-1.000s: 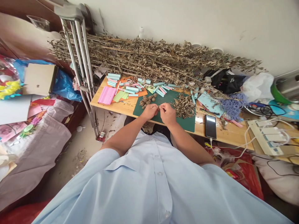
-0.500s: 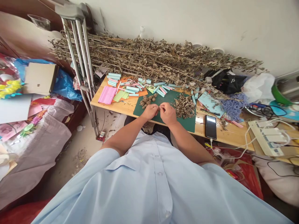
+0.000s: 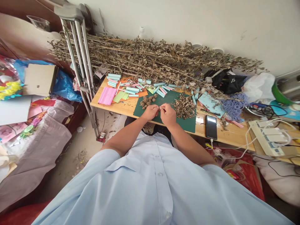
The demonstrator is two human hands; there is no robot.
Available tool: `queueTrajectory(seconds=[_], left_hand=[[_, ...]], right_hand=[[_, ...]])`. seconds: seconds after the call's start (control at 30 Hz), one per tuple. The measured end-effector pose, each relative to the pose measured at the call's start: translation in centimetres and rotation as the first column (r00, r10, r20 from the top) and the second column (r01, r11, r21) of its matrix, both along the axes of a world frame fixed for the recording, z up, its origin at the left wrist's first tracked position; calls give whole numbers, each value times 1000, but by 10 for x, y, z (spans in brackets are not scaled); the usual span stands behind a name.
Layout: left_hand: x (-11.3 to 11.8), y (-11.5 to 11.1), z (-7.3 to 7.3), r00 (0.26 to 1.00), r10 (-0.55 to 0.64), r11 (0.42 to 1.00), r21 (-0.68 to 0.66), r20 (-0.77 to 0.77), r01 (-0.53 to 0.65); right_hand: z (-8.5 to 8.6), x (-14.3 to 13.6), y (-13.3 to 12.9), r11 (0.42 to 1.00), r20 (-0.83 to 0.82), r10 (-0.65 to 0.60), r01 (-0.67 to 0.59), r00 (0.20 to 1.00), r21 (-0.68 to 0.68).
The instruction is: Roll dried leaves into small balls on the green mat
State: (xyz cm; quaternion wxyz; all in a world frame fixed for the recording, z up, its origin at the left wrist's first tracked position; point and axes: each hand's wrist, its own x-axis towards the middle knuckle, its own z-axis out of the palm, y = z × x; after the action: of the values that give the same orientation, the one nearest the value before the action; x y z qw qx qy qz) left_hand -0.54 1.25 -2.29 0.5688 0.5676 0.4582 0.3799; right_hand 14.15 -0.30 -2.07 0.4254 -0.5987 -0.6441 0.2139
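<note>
My left hand [image 3: 151, 112] and my right hand [image 3: 168, 113] meet over the front edge of a green cutting mat [image 3: 188, 125]. Fingers of both are pinched together, tip to tip. Whatever lies between them is too small or too hidden to name. Just beyond my left hand sits a cluster of brown balls [image 3: 148, 100] of dried plant. A loose heap of dried leaves [image 3: 184, 107] lies right of my right hand. Rolled blue paper tubes [image 3: 132, 89] and a pink paper piece [image 3: 107, 95] are at the left and back of the wooden table [image 3: 98, 101].
Long dried plant stalks [image 3: 145, 57] stretch along the wall. Metal crutches [image 3: 81, 56] lean at the table's left end. A phone [image 3: 211, 127] with a cable, blue yarn [image 3: 233, 105] and a power strip [image 3: 267, 137] are on the right.
Hardly anything differs. Both hands stay pinched together at the same place, with only slight finger movement on the right, and the view shifts a little.
</note>
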Motion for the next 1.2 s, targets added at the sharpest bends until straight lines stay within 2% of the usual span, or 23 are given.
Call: queueTrajectory(seconds=[0.07, 0.17, 0.3, 0.47, 0.57, 0.67, 0.73, 0.8, 0.87, 0.9, 0.97, 1.07, 1.13, 1.2], left_hand=[[-1, -1, 2, 1000, 15, 1000, 2, -6, -15], [-1, -2, 2, 1000, 13, 1000, 4, 18, -13], [-1, -2, 2, 998, 1, 1000, -14, 65, -1], [-1, 0, 1, 1000, 2, 1000, 21, 5, -2], [-1, 0, 2, 999, 0, 998, 62, -44, 3], [-1, 1, 2, 999, 8, 999, 44, -31, -6], [0, 1, 1, 1000, 17, 1000, -2, -11, -17], [1, 1, 1, 1000, 26, 999, -37, 1, -26], [2, 1, 0, 999, 34, 998, -50, 6, -33], [2, 1, 0, 999, 32, 998, -48, 6, -32], [2, 0, 0, 1000, 22, 999, -30, -3, -23], [1, -1, 2, 1000, 9, 1000, 20, -25, -8], [-1, -1, 4, 999, 12, 999, 47, -36, -11], [-2, -2, 5, 999, 15, 998, 59, -44, -12]], right_hand=[[5, 2, -5, 993, 206, 70, -88, 976, 81], [7, 4, -8, 980, 350, 101, -155, 931, 128], [4, 6, -4, 976, 418, 91, -164, 904, 141], [5, 6, 0, 978, 411, 86, -156, 908, 141], [5, 5, 2, 988, 285, 86, -119, 955, 99], [0, 4, 9, 999, -49, 33, -35, 998, -40], [-5, 3, 15, 980, -322, -63, -3, 945, -201], [-10, 1, 20, 940, -510, -176, -9, 842, -340], [-13, 0, 21, 916, -580, -248, -8, 776, -402], [-13, -1, 20, 915, -577, -257, 4, 775, -403], [-12, -1, 15, 940, -498, -219, 45, 839, -339], [-5, 1, 5, 993, -178, -59, 39, 982, -113], [0, 3, -1, 999, 75, 37, -38, 997, 14], [4, 5, -5, 991, 242, 89, -109, 966, 74]])
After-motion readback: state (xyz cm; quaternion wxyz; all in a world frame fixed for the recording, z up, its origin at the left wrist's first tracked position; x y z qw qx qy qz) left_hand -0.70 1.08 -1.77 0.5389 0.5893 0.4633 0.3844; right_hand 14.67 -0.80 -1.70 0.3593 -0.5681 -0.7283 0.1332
